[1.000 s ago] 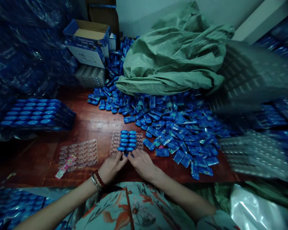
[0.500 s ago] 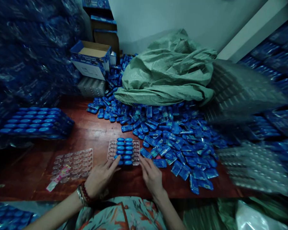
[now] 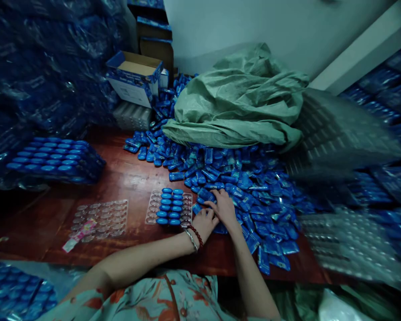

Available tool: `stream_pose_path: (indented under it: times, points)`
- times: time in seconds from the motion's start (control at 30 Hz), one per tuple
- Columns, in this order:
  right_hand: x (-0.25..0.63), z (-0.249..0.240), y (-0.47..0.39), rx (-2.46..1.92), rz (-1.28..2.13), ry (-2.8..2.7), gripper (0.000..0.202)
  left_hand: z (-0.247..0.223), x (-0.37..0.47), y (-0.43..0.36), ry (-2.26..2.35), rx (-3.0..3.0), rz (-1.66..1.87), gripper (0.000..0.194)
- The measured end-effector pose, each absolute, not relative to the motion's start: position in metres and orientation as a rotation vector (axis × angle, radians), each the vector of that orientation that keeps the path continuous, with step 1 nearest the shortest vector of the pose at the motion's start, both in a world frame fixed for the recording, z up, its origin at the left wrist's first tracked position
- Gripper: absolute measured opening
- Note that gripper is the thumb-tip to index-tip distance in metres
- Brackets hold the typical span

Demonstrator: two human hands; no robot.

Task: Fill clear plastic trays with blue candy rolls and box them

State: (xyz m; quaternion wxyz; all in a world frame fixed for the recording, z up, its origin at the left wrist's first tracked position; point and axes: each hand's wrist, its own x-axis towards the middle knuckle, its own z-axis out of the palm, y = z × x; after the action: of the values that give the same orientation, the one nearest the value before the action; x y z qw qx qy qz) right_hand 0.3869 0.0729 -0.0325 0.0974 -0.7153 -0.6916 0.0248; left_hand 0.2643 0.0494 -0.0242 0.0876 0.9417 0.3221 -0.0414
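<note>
A clear plastic blister tray [image 3: 151, 211] lies before me, its two middle columns filled with blue oval pieces [image 3: 171, 208] and its outer cups bare. Just off the tray's right side is my left hand [image 3: 204, 224], wearing a red bead bracelet and a silver bangle. Its fingers are curled at the pile's edge; what they hold, if anything, is hidden. My right hand [image 3: 224, 208] rests on the near left part of the pile of blue wrapped packets [image 3: 250, 196]. Its fingers are bent, with the thumb apart, touching packets. The two hands almost meet.
A second clear tray [image 3: 113, 218] with a pink-and-white strip [image 3: 82, 234] lies left. Farther left is a stack of filled trays [image 3: 55, 158]. Behind stand an open carton [image 3: 133, 80] and a green sack [image 3: 234, 102]. Clear trays [image 3: 354, 245] are piled right.
Both hands have left the blister tray and moved right to the packet pile. My left arm now reaches across in front of the tray. The view has shifted slightly.
</note>
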Motion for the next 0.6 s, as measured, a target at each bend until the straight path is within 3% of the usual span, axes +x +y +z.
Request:
stream_pose_path:
  times: [0.4, 0.6]
  points:
    - [0.389, -0.043, 0.058, -1.893, 0.203, -1.804, 0.039, -0.035, 0.251, 0.041, 0.917, 2.893, -0.013, 0.027]
    - [0.386, -0.019, 0.048, -1.917, 0.385, -1.523, 0.038, 0.006, 0.216, 0.028, 0.869, 2.802, 0.274, 0.018]
